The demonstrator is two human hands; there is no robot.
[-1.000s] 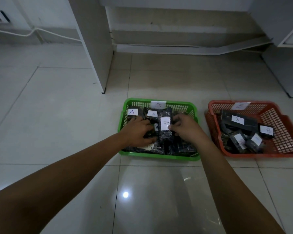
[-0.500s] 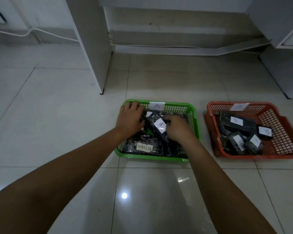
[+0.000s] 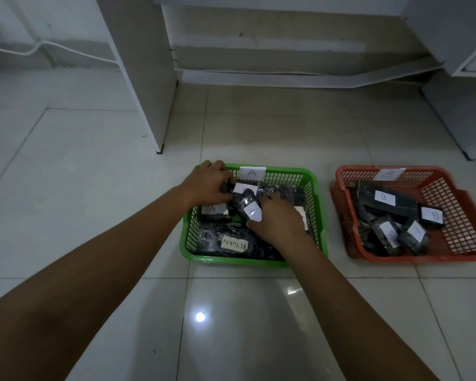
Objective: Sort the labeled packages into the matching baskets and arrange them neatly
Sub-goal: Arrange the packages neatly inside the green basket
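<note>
Sorting looked all but finished: every black package in view lay in the green basket (image 3: 320,215) tagged A or the red basket (image 3: 346,243) tagged B, none on the floor. Both hands were down in the green one, the left hand (image 3: 208,184) curled round a package (image 3: 241,188) at the far left corner, the right hand (image 3: 276,220) pinching an A-labelled package (image 3: 249,207) mid-basket. What remained, by my reading, was squaring up both untidy heaps, and a package marked RETURN (image 3: 232,244) lay among the A's.

Glossy pale floor tiles (image 3: 94,188) mirror a ceiling light as a bright spot (image 3: 200,316) near the viewer. A white furniture panel (image 3: 143,78) stands far left; a white cabinet (image 3: 462,92) far right; a white cable (image 3: 52,48) runs along the wall.
</note>
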